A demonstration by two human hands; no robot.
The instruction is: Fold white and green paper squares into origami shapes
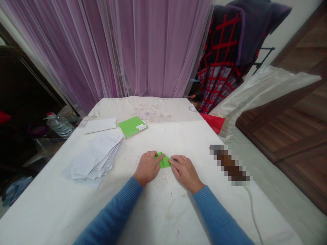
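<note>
Some folds apparently done on small bright-green paper piece (166, 162), flat on white-cloth-covered bench (163, 217); left hand (148, 166) holding its left part, right hand (185, 171) holding right tip. Remaining folds: cannot tell.

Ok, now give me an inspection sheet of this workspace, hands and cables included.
Surface: white cloth, flower-patterned toward the far end, spotted in places.
Work piece: small folded green paper, partly hidden by fingers.
Clutter: loose stack of white sheets, flat white item and green packet, all left of centre; pixelated object at right, unidentifiable.
Hands: left hand and right hand both touch the green paper.
Cables: one pale cable, from near the pixelated object to the picture's lower edge.
Surroundings: purple curtain beyond the far end; plastic bottle at left; wooden panelling at right.
</note>
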